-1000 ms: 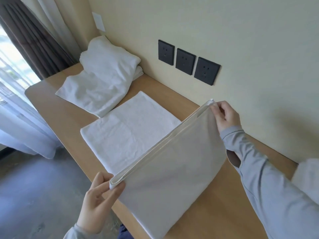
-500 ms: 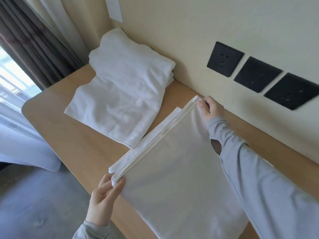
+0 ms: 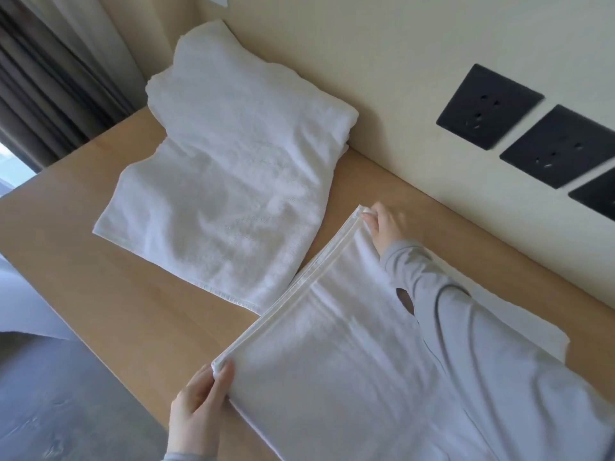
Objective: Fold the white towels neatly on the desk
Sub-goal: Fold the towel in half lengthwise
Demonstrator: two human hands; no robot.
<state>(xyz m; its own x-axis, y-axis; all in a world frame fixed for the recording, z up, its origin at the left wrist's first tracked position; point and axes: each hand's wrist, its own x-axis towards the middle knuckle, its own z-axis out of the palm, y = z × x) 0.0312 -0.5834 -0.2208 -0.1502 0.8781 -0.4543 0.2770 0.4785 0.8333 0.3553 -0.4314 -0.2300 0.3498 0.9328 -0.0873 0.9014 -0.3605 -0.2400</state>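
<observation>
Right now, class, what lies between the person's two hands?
In the head view, the doubled edge of the white towel runs from the left hand to the right hand; each pinches one corner.

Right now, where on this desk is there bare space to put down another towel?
The widest bare wood is at the front-left of the desk, between the towel pile and the front edge. A narrower strip runs along the wall below the sockets, behind the right hand. It is crowded where the pile meets the folded towel.
</observation>
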